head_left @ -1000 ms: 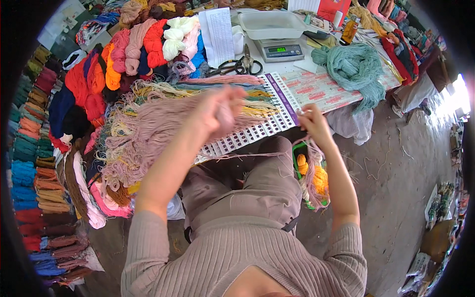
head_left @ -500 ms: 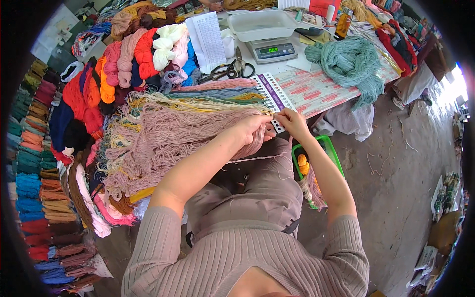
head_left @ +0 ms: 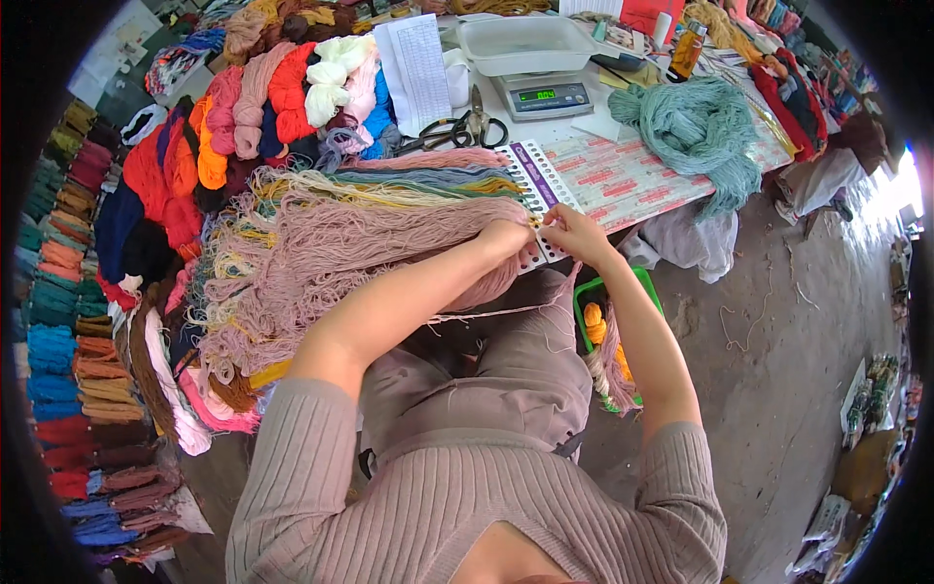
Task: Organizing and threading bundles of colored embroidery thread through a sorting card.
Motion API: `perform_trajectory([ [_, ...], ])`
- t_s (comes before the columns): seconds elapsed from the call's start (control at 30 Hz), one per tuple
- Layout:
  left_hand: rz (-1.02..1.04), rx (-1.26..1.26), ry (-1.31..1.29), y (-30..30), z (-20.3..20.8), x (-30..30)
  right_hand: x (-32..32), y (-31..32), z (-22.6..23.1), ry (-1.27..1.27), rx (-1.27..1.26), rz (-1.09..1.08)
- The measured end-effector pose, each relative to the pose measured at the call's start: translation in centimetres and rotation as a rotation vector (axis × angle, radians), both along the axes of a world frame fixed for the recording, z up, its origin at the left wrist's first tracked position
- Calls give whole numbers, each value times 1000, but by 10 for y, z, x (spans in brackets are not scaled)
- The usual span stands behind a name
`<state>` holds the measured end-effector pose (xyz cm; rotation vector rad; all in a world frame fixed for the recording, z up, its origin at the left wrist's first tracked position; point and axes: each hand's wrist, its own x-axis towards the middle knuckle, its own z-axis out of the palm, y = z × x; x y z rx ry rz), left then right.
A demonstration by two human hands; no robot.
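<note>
My left hand [head_left: 508, 237] curls over the end of a thick bundle of dusty-pink yarn [head_left: 341, 248], its fingers partly hidden beneath and behind the strands. Close by on the right, my right hand [head_left: 574, 237] pinches at the edge of a white and purple card with punched holes [head_left: 537, 180]. What sits between those fingertips is too small to make out. Strands of pink, blue-grey, green and yellow yarn [head_left: 428, 177] run leftward from the card's holes. A pale pink strand [head_left: 506, 311] stretches across my lap toward my right forearm.
Scissors [head_left: 477, 125], a digital scale [head_left: 545, 95] with a clear tray [head_left: 525, 44], and teal yarn [head_left: 696, 127] lie on the table. Coloured skeins [head_left: 287, 92] are heaped at the left. Beside my right leg stands a green basket [head_left: 647, 282] with yarn inside.
My left hand has turned slightly over the pink yarn, and my right fingers have shifted a little at the card's edge. The whole view has moved slightly.
</note>
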<state>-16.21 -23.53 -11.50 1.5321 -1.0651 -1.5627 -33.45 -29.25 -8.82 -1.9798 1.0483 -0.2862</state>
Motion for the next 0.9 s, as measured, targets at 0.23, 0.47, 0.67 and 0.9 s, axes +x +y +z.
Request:
perform_trajectory([
  [0.23, 201, 115, 138, 26, 40, 12, -7, 13, 14, 147, -157, -69],
  [0.47, 160, 40, 9, 26, 30, 9, -1, 19, 10, 159, -241, -93],
  [0.67, 116, -60, 766, 34, 114, 60, -1, 27, 8, 183, -373, -116],
  [0.9, -34, 56, 300, 23, 41, 15, -3, 13, -25, -657, 169, -163],
])
